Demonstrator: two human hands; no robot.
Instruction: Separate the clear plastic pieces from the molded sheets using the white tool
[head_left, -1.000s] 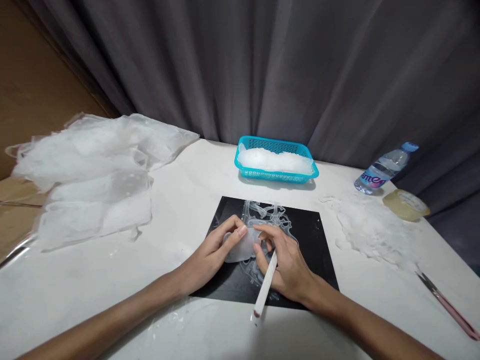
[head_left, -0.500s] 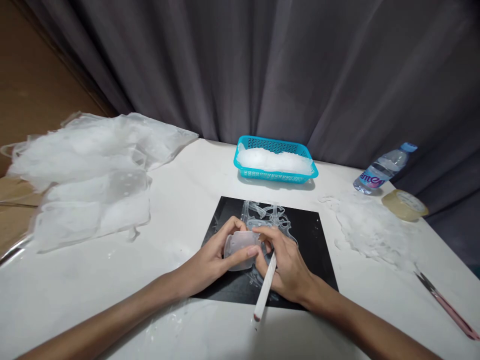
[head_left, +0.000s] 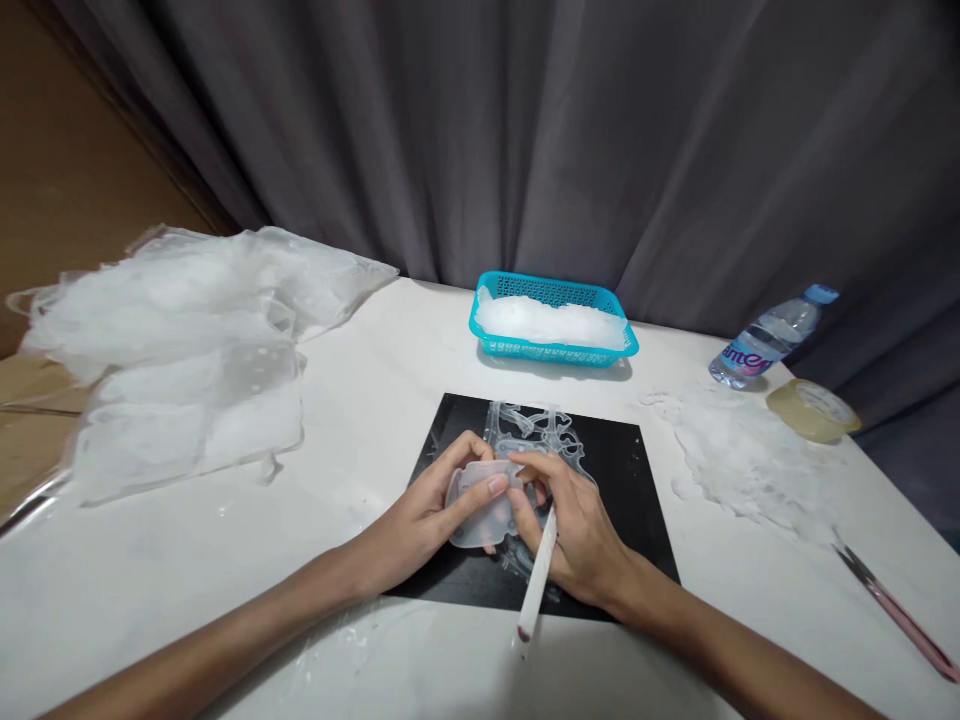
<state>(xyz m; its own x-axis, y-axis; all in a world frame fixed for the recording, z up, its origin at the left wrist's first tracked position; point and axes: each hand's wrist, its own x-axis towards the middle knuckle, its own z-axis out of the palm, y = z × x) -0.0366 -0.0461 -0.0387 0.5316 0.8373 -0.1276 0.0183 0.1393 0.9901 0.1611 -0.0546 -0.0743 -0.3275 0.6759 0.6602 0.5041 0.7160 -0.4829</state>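
My left hand (head_left: 431, 510) grips a small translucent plastic piece (head_left: 480, 505) over a black mat (head_left: 637, 470), thumb pressed on its top face. My right hand (head_left: 574, 525) pinches the same piece at its right edge and also holds a white pen-like tool (head_left: 536, 585), whose end points toward me. Under both hands lies a clear plastic frame (head_left: 536, 425) of cut-out shapes on the mat.
A turquoise basket (head_left: 555, 345) full of white pieces stands behind the mat. Crumpled clear plastic bags (head_left: 187, 340) fill the left side. On the right are white scraps (head_left: 742, 455), a water bottle (head_left: 769, 340), a tape roll (head_left: 810, 408) and pink-handled scissors (head_left: 900, 620).
The plastic piece has been turned and tilted between my fingers, and my left thumb has shifted across its top. Both hands stay over the mat.
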